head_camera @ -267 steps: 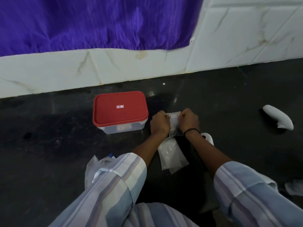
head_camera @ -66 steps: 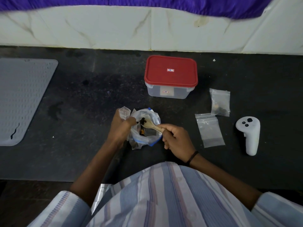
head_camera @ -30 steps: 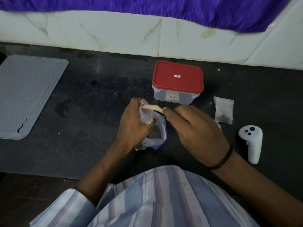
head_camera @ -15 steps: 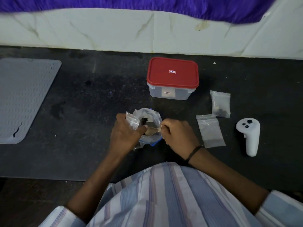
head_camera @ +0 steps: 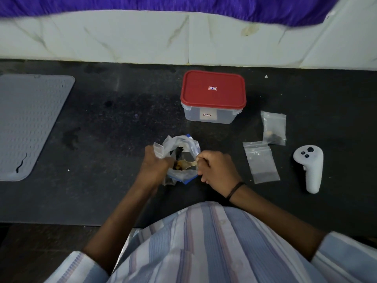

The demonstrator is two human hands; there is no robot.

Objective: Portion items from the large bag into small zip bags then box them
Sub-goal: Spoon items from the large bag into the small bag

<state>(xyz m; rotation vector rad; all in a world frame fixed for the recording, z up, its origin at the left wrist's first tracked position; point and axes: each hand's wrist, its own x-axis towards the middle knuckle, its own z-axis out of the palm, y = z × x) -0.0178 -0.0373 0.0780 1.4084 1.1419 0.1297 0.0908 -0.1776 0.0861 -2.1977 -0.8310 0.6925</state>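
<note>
The large clear bag (head_camera: 188, 147) with a blue zip edge stands open on the black counter. My left hand (head_camera: 155, 167) grips its left rim together with a small zip bag (head_camera: 158, 150). My right hand (head_camera: 215, 167) holds a wooden spoon (head_camera: 188, 164) whose bowl is inside the large bag, carrying brown and dark pieces. A filled small zip bag (head_camera: 274, 127) and an empty-looking small zip bag (head_camera: 261, 162) lie to the right. The clear box with a red lid (head_camera: 213, 92) sits shut behind the bag.
A white hand controller (head_camera: 309, 167) lies at the right of the counter (head_camera: 114, 119). A grey ribbed mat (head_camera: 26, 123) covers the left end. A white tiled wall (head_camera: 142, 37) and purple cloth (head_camera: 183, 5) run along the back.
The spoon was lifted to the small bag's mouth a second ago, then went back down into the large bag, where it now holds pieces.
</note>
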